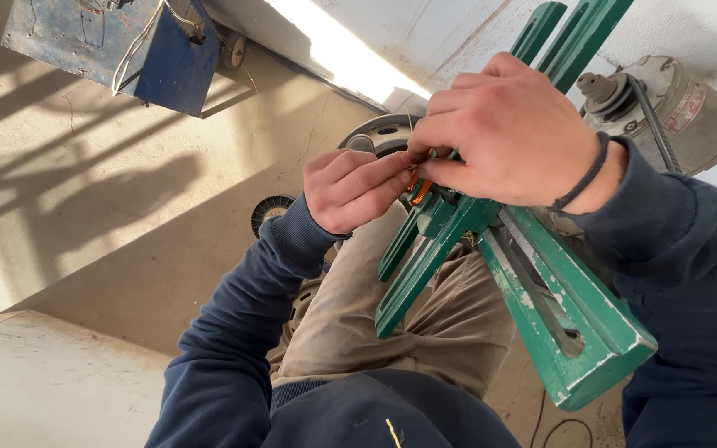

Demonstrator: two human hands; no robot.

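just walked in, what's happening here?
A seated person in a navy sweater works with both hands on a green metal frame resting across their lap. The left hand and right hand pinch at a small orange piece where the frame's bars meet. A grey electric motor sits behind the frame, and a blue metal box stands on the concrete floor.

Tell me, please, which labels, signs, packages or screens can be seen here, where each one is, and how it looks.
Label: on the side of the grey cylindrical motor at the upper right, behind the right hand; a curved reddish band with faded print.
Blue metal box: upper left on the concrete floor; worn paint, with faint scratched outlines on its top; no clear label.
No packages or screens show.
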